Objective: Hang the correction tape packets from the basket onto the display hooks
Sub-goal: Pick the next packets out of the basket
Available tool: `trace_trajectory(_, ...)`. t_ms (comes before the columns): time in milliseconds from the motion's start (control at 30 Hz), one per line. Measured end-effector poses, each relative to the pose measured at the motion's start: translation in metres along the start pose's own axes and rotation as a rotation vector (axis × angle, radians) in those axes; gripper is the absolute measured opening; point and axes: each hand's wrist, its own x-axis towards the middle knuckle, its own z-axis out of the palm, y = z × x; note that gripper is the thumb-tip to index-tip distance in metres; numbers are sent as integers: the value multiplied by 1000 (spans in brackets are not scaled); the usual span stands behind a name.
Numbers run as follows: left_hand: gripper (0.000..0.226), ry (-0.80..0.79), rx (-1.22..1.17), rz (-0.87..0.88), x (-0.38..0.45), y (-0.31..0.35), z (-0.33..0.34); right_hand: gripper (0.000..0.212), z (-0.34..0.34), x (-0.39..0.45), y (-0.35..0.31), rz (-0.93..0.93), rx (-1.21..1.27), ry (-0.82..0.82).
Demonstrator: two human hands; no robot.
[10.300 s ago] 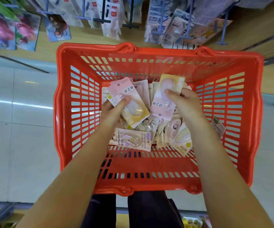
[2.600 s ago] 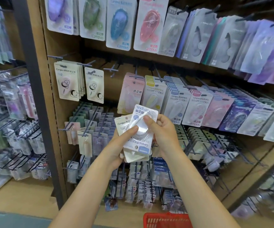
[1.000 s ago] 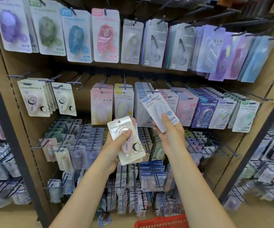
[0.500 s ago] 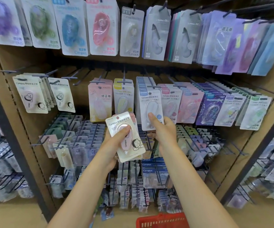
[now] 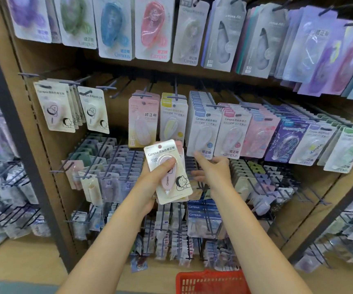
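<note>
Left hand [image 5: 158, 183] grips a stack of correction tape packets [image 5: 168, 170], thumb across the top one; right hand [image 5: 213, 168], beside it, is empty and slack-fingered; rear packets may slip out.

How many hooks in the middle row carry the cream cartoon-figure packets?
2. Both are at the row's left end: a fuller hook and, right of it, one showing a single packet. The left hand holds a matching packet; more may be hidden behind.
</note>
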Motion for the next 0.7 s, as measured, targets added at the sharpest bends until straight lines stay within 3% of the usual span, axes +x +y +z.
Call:
trace_trajectory(200,68,-23,22,-17,-6,-3,2,33,-4,-36,3,-114,-28,-22)
trace_trajectory(333,67,-39,14,-30,-11,-2,8,30,-13,-40,-1,-211,-75,126)
trace_trajectory(367,68,-48,13,-32,-13,-3,9,27,-16,-44,-3,-215,-111,85)
trace_trajectory(500,67,-70,14,-15,-17,-4,12,29,-18,-62,-9,-128,-249,-339)
trace_trajectory(700,65,-63,89,30,-27,0,11,26,-12,-69,-3,-146,-262,-423)
